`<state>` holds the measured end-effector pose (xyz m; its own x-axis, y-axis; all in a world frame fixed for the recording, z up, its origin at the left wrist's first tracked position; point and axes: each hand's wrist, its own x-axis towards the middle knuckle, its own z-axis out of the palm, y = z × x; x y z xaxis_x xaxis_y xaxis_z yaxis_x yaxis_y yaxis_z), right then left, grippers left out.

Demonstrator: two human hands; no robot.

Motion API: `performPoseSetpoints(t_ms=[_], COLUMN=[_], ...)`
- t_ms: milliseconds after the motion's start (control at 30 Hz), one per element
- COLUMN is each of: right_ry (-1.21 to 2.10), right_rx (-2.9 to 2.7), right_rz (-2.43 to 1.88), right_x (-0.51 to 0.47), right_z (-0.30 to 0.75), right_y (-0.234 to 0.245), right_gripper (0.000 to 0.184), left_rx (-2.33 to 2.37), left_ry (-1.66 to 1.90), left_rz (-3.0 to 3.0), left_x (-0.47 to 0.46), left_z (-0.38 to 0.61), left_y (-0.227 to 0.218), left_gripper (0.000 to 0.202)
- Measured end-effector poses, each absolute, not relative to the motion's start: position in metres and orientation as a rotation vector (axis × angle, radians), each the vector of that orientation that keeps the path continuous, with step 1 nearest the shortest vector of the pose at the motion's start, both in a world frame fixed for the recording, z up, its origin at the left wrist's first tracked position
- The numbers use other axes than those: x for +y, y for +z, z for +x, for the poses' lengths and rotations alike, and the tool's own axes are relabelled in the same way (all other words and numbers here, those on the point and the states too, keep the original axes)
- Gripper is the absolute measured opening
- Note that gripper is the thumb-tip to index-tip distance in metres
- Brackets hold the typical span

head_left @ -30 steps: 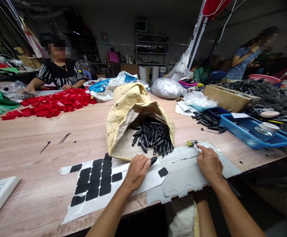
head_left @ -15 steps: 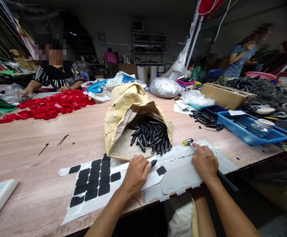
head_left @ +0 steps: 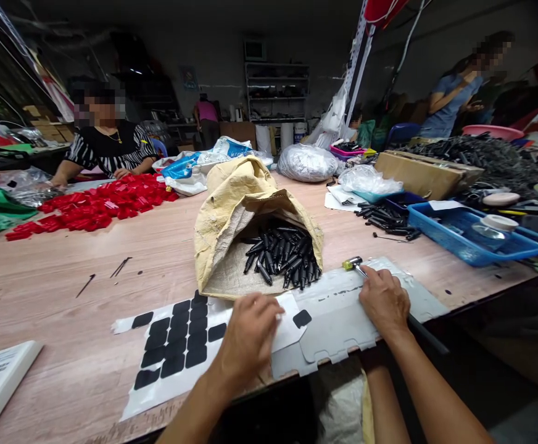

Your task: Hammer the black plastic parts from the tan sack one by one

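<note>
Right up close, the left hand (head_left: 250, 333) is loosely curled and a touch blurred above the white sheet (head_left: 139, 401); whether it has hold of anything, I can't tell. Black squares (head_left: 197, 339) line that sheet at nine o'clock. Over towards three o'clock, the right hand (head_left: 384, 302) is wrapped tight around the hammer (head_left: 353, 264), yellow head poking out at eleven, by the grey sheet's (head_left: 338, 336) far edge. At two o'clock from that fist, a blue tray (head_left: 445, 242)! Straight up at twelve, the yellow sack (head_left: 234, 203) gapes on the worktop (head_left: 74, 333), black pieces (head_left: 278, 253) heaped in its mouth. Farther, at ten: red pieces (head_left: 102, 203), and a co-worker (head_left: 111, 148) in stripes behind them.
</note>
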<state>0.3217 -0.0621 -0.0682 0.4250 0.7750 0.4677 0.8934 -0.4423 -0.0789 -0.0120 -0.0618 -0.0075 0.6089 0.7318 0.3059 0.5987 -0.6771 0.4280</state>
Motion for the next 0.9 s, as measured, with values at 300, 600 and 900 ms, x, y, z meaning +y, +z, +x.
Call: performPoseSetpoints(t_ms=[300, 600, 900], right_ry=[-0.486, -0.479, -0.484], right_rx=[-1.436, -1.416, -1.418], right_rz=[-2.347, -2.334, -2.328], right_x=[-0.062, -0.062, -0.062], right_z=[0.32, 0.319, 0.322], right_y=[-0.066, -0.064, -0.068], right_gripper=[0.037, 0.036, 0.036], left_rx=[1.382, 1.498, 1.109], left_ry=[0.301, 0.304, 0.673], left_rz=[2.753, 2.645, 2.379], left_x=[0.044, 0.022, -0.027], left_z=[0.002, 0.001, 0.013], left_y=[-0.012, -0.015, -0.024], left_gripper=[0.025, 0.02, 0.018])
